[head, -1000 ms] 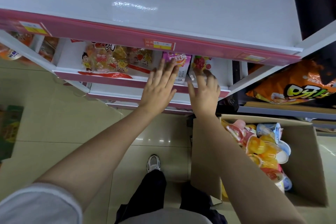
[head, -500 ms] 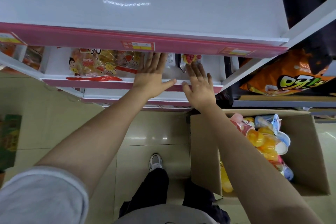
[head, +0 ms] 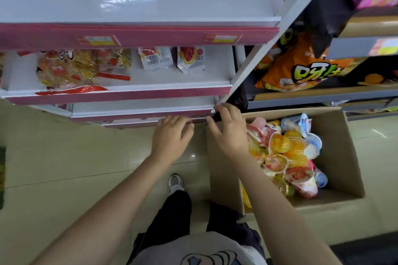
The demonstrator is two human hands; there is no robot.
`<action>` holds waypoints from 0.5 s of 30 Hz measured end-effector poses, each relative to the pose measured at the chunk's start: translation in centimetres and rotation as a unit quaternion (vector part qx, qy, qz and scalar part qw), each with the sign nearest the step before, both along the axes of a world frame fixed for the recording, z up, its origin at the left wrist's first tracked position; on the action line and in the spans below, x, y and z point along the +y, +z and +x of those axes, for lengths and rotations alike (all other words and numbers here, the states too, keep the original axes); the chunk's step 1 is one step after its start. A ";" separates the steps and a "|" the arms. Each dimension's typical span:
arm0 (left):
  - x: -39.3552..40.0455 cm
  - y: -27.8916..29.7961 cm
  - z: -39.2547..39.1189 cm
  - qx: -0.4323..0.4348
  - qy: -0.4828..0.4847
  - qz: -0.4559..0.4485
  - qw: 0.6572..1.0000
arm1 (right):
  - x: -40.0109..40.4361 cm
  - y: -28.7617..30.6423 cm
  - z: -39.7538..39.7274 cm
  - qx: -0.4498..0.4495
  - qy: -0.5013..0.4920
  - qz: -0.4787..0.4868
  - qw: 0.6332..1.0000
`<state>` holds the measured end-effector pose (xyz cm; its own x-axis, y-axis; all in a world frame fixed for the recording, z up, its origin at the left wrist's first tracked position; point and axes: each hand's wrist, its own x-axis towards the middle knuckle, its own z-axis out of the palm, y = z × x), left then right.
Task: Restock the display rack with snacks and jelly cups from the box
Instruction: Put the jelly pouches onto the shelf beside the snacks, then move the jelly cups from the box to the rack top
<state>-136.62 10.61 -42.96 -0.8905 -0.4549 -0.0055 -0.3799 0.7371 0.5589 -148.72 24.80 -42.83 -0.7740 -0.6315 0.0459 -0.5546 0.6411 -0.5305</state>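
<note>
Head view, looking down past both arms. Jelly cups (head: 286, 150) lie heaped inside the cardboard box (head: 344, 157), which stands on the floor beside the foot of the display rack (head: 137, 92). They look light, stiff-walled and slick, with thin foil lids that could dent or peel; judged best taken by the rim or side wall, several at a time. Two snack packets (head: 172, 58) and a bag of sweets (head: 71, 69) lie on the rack shelf above the box. Left hand (head: 172, 135) hovers just beside the box at the lowest shelf edge, fingers loosely curled and holding nothing. Right hand (head: 228, 129) sits at the box's near-left corner; its fingers curl near something dark, but whether they clasp it cannot be told.
</note>
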 end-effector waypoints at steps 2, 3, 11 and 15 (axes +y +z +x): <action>4.2 -2.4 -0.3 -0.070 -0.004 0.106 0.992 | 4.4 -1.8 0.4 -0.062 -0.049 0.026 0.997; 6.2 -3.7 -0.6 -0.117 -0.001 0.161 0.980 | 6.6 -3.0 0.4 -0.101 -0.075 0.042 0.991; 19.6 -11.0 -3.0 -0.243 0.144 0.377 0.882 | 20.5 -10.8 -1.1 -0.345 -0.266 0.132 0.891; 21.8 -11.9 -3.1 -0.194 0.219 0.353 0.889 | 23.1 -13.3 -0.5 -0.439 -0.222 0.195 0.849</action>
